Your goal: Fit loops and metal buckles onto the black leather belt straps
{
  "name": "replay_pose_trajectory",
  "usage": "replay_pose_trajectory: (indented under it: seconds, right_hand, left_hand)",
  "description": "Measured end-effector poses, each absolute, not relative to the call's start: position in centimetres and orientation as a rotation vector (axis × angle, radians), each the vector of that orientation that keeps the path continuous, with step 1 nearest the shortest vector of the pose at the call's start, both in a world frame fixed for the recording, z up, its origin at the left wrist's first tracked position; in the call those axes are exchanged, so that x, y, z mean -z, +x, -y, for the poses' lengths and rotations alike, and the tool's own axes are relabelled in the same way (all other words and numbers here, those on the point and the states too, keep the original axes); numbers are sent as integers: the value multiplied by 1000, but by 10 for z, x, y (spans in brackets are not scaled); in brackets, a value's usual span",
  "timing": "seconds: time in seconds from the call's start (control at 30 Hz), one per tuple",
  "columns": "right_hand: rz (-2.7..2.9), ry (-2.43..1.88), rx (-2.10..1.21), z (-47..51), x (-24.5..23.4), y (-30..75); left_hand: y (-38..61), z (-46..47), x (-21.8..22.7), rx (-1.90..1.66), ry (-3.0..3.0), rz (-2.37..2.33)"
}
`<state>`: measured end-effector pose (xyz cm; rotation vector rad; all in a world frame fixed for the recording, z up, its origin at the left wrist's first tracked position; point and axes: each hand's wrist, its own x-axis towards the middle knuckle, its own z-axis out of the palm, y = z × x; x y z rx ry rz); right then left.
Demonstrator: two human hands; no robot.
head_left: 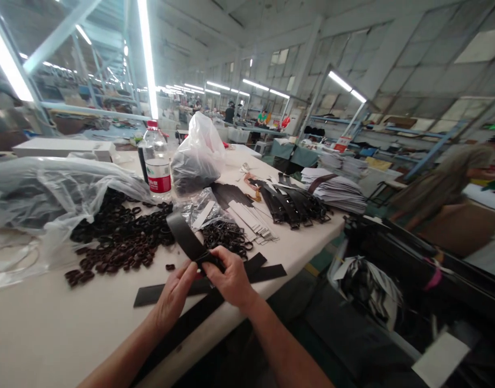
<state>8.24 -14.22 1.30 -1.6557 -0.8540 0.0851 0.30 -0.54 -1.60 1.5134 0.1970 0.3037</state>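
Observation:
Both hands meet over the near part of the table, gripping one black leather belt strap that curves upward in a loop. My left hand pinches it from the left, fingers closed. From the right, my right hand is closed round the folded part of the strap; whether a small loop or buckle sits between the fingers is hidden. Beneath the hands lie more flat black straps, one running toward the table's front edge. Just beyond are piles of small black strap loops and brown ones.
A plastic bottle and a tied white bag stand behind the loops. White strips, buckled black belts and a paper stack lie farther right. A bin of straps stands beside the table. Another person is at right.

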Motion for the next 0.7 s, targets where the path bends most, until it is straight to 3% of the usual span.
replay_pose_trajectory:
  seconds: [0.43, 0.57, 0.7]
  right_hand:
    - [481, -2234, 377, 232, -105, 289]
    - [250, -2508, 411, 262, -99, 336]
    - [238, -2738, 439, 271, -63, 341]
  left_hand:
    - [-4, 9, 18, -324, 1779, -127]
    - [-2, 10, 16, -281, 1766, -128]
    - [0, 10, 17, -269, 1796, -131]
